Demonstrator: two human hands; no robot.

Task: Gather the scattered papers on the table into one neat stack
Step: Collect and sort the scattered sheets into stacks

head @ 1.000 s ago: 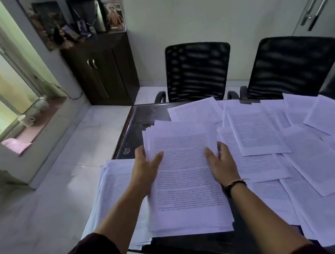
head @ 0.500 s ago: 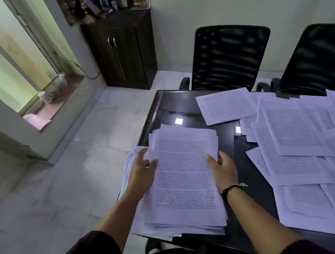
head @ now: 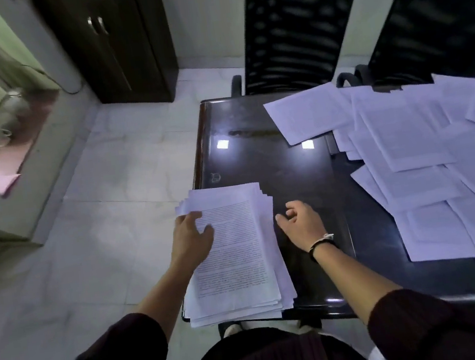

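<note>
Resting flat on a fanned stack (head: 235,255) at the glossy dark surface's (head: 257,153) near-left corner, the left hand (head: 191,239) holds nothing; the right hand (head: 301,222) hovers half-open, empty, beside it. Loose sheets (head: 425,156) sprawl right.

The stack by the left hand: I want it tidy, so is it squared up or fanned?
Fanned: the stack's sheet corners step out at its far and near ends.
</note>
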